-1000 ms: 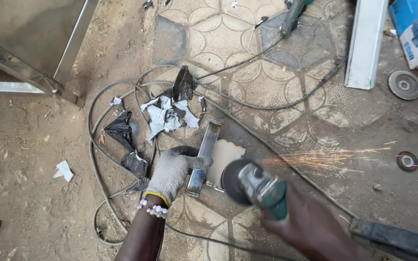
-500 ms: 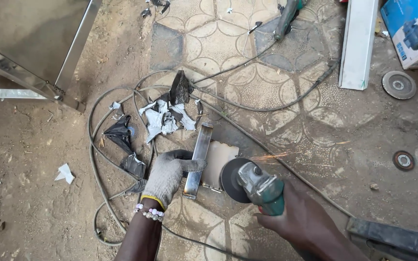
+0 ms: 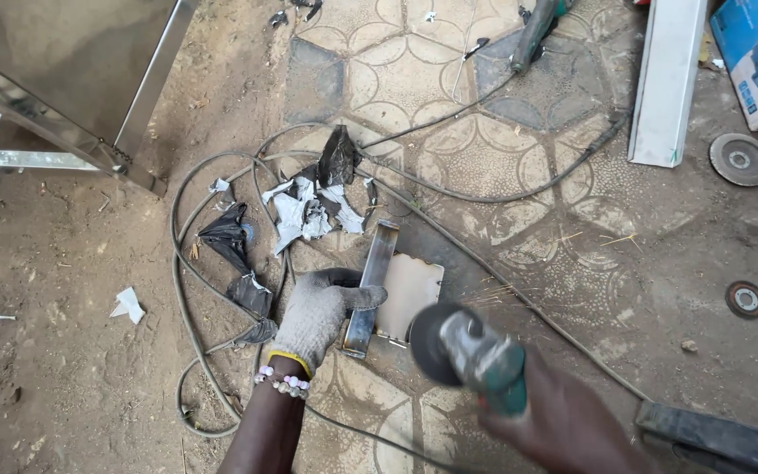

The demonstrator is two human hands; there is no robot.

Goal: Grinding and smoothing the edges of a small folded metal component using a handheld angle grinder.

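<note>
Two hands, gloved left hand gripping metal bar, blurred right hand holding angle grinder

I see flat, even daylight over the dirt and patterned floor, bright but without hard glare. Shadows are soft and short, tucked under the cables. The steel panel at ten o'clock carries a dull sheen. Toward five o'clock the angle grinder and my right hand smear with motion blur (the gloved left hand stays sharp). Straight edges bow slightly near the corners.
</note>
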